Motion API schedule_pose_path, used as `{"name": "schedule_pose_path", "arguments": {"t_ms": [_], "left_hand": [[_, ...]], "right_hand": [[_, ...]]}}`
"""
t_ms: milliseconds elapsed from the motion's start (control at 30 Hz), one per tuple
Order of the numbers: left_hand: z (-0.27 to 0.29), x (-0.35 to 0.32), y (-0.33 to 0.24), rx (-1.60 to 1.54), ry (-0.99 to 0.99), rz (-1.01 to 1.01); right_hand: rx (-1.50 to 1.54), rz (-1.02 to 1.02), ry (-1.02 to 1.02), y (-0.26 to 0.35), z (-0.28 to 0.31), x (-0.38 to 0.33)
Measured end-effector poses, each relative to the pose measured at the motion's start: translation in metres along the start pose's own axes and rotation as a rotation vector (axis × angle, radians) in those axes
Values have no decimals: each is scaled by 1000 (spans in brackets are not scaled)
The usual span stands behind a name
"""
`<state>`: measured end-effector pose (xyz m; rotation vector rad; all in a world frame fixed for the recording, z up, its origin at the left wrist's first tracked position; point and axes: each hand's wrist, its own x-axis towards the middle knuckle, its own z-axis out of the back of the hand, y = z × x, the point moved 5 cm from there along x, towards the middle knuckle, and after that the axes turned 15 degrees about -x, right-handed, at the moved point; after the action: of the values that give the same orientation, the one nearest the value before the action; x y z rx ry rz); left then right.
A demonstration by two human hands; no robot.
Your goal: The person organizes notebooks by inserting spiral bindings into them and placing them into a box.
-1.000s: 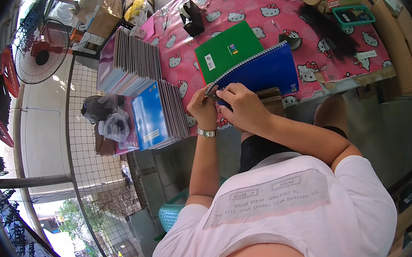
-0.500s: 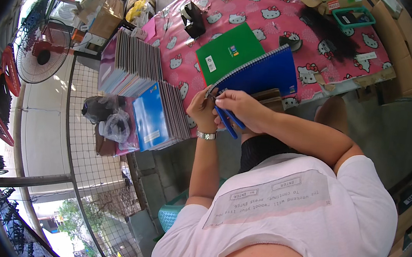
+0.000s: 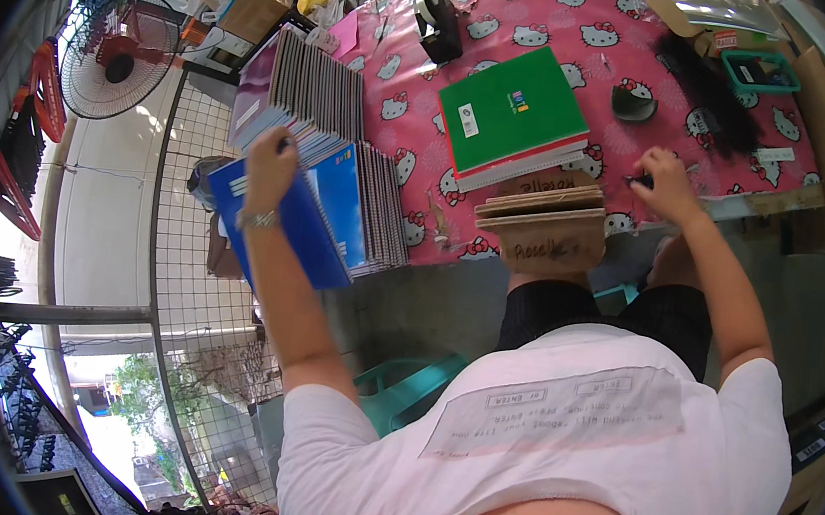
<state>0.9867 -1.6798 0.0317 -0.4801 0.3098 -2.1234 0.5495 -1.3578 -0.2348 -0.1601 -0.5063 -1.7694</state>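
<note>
My left hand [image 3: 271, 170] pinches the blue spiral notebook [image 3: 310, 252] by its edge, at the left end of the table. That notebook hangs tilted over the stack of blue-covered notebooks [image 3: 340, 202]. Over the table's near edge at the right, the fingers of my right hand [image 3: 673, 187] curl round the pliers [image 3: 644, 179]; only a dark tip shows and the handles are hidden. Between my hands, a green notebook [image 3: 509, 107] tops a small pile. Folded brown cardboard [image 3: 548, 234] with handwriting stands at the near edge, above my lap.
Beside the blue stack rises a taller stack of notebooks [image 3: 314, 91]. Farther back are a black tape dispenser [image 3: 439, 27], dark bristly strands [image 3: 708, 93] and a teal tray [image 3: 762, 71]. A fan [image 3: 120, 56] stands at left, near a wire mesh [image 3: 197, 225].
My left hand has carried the blue notebook from the green one leftward to the stacks. My right hand has moved right, away from the notebook. The view has shifted.
</note>
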Motion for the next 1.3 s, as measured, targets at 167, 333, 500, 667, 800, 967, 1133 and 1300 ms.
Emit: {"name": "schedule_pose_path", "arguments": {"t_ms": [167, 333, 500, 667, 800, 967, 1133, 1300], "left_hand": [[-81, -5, 91, -250, -306, -197], [-85, -77, 202, 61, -5, 367], [-101, -131, 212, 94, -71, 639], [-98, -135, 215, 147, -130, 790], [-101, -129, 214, 101, -113, 724], [-88, -121, 211, 204, -197, 642], [-162, -17, 13, -169, -359, -238], [-295, 2, -149, -177, 380, -545]], "right_hand": [[-86, -243, -163, -86, 1, 67], [-396, -405, -109, -168, -15, 81], [-603, -375, 41, -159, -26, 94], [-456, -494, 48, -172, -21, 107], [-336, -476, -220, -198, 7, 103], [-20, -495, -471, -183, 49, 91], [473, -240, -337, -92, 84, 83], [546, -264, -345, 4, 112, 82]]}}
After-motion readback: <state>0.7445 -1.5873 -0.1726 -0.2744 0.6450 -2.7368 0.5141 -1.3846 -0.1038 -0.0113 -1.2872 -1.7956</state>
